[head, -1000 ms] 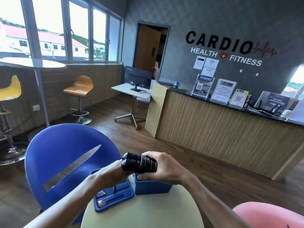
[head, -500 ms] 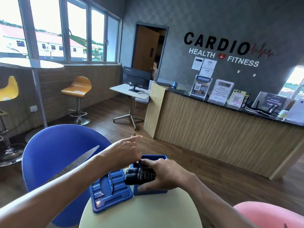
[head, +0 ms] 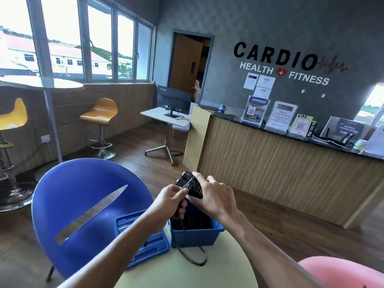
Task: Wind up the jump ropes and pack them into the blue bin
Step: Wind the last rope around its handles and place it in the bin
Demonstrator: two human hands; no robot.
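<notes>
Your biggest risk is the slack: the rope point(head: 193, 256) loops on the table point(head: 187, 273) beside the bin point(head: 195, 235), and a hard pull could snag it on the rim and tip the bin. Smaller risk: the coils slipping off the handles point(head: 188, 180) if tension drops. Your right hand point(head: 214, 196) grasps the paired handles above the bin; your left hand point(head: 172, 196) pinches the rope against them. Count: one table, one bin, one lid point(head: 145, 242), one visible rope, two handles.
</notes>
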